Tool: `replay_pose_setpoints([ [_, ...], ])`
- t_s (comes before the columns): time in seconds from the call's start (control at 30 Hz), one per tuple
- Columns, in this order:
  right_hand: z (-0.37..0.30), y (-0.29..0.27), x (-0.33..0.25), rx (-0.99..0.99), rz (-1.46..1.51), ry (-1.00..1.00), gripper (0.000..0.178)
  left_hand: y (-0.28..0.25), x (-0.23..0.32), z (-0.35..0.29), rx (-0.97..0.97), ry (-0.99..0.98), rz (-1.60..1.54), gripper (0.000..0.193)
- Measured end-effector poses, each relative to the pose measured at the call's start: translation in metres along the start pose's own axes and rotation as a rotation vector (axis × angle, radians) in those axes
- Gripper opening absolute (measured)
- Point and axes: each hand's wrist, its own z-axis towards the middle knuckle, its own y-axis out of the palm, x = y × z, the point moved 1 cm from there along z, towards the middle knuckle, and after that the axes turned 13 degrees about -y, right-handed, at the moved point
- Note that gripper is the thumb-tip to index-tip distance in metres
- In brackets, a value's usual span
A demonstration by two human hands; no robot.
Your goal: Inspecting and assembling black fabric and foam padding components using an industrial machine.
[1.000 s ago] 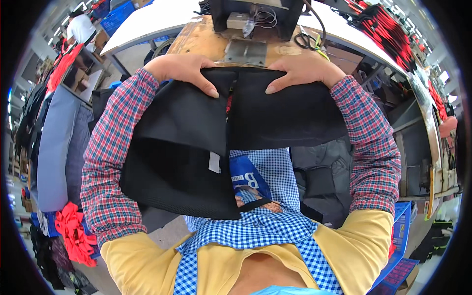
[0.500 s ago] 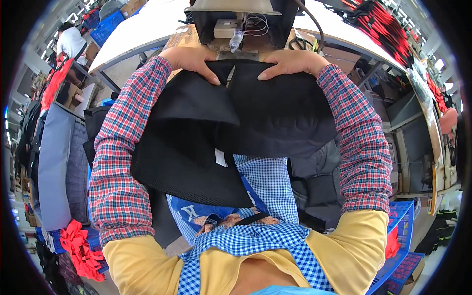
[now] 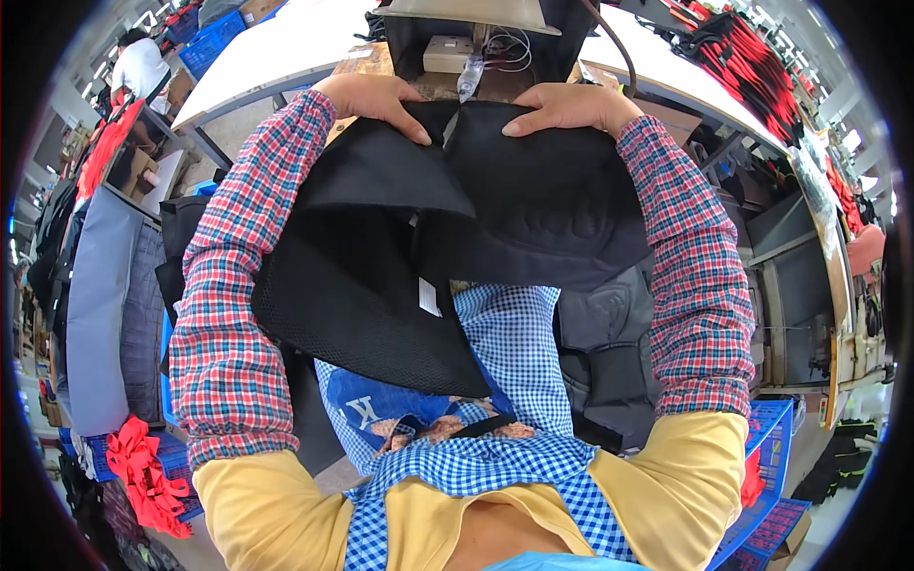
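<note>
Black fabric pieces (image 3: 538, 205) hang from the machine bed down over my lap, partly overlapping, with a mesh part at the lower left. A small white label (image 3: 428, 297) shows on the mesh part. My left hand (image 3: 381, 103) grips the top edge at left, thumb on top and fingers hidden beneath. My right hand (image 3: 571, 108) pinches the same edge at right, its thumb also on top. Between the hands, where two edges meet, the sewing machine's needle area (image 3: 468, 84) stands just beyond the cloth.
White tabletops (image 3: 276, 57) extend on both sides of the machine. Red and black pieces (image 3: 747, 71) are piled at the far right. Dark padded pieces (image 3: 609, 352) lie by my right leg. Blue crates (image 3: 766, 466) stand at lower right; a co-worker (image 3: 141, 67) is at far left.
Both hands and the fabric have shifted slightly away from me, toward the machine. The top edge now covers the metal plate under the needle area. Both grips look the same.
</note>
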Motion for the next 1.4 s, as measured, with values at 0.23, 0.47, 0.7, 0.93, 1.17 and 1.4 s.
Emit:
replay_pose_setpoints([
  [0.23, 0.001, -0.004, 0.007, 0.010, -0.040, -0.025, 0.054, -0.004, -0.002, 0.011, 0.077, 0.060, 0.035, 0.062],
  [0.47, 0.003, -0.007, 0.010, 0.014, 0.024, -0.043, 0.050, -0.013, 0.007, 0.012, 0.084, -0.004, 0.091, 0.054],
  [0.7, 0.004, -0.010, 0.008, 0.048, -0.002, -0.020, 0.050, -0.017, 0.005, 0.018, 0.125, 0.013, 0.120, 0.053],
  [0.93, -0.053, -0.017, 0.019, 0.191, -0.084, 0.032, 0.056, -0.042, -0.071, -0.012, 0.338, -0.036, 0.047, 0.064],
  [1.17, -0.225, 0.024, 0.115, 0.184, 0.429, 0.286, 0.044, -0.035, -0.200, -0.183, 0.695, -0.241, -0.398, 0.047],
  [1.4, -0.348, 0.090, 0.297, 0.897, -0.454, 0.696, 0.060, -0.017, -0.368, -0.404, 1.424, -1.044, 0.760, 0.049],
])
